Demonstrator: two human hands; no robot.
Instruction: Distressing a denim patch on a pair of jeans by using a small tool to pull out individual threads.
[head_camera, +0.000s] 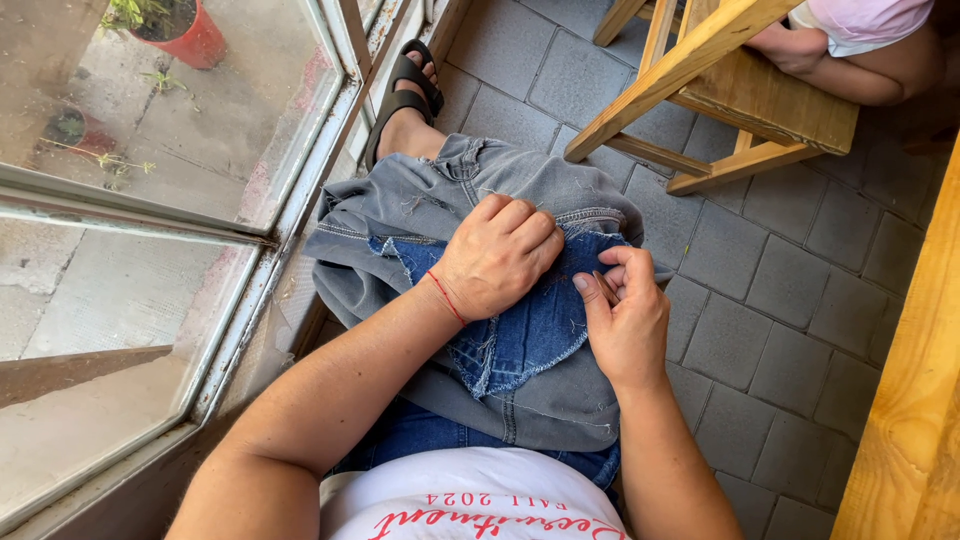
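Observation:
A grey denim garment (420, 200) lies over my lap, with a frayed blue denim patch (535, 330) laid on top of it. My left hand (495, 255), with a red thread around the wrist, presses down on the patch and the grey fabric, fingers curled over the upper edge. My right hand (625, 310) sits at the patch's right edge, thumb and fingers pinched together on something thin; whether it is a needle I cannot tell.
A glass window (150, 200) with a metal frame runs along the left; a red plant pot (190, 35) stands outside. A wooden stool (720, 80) stands on the grey paved floor ahead, another person's arm (850, 60) behind it. A wooden edge (910, 420) rises at right.

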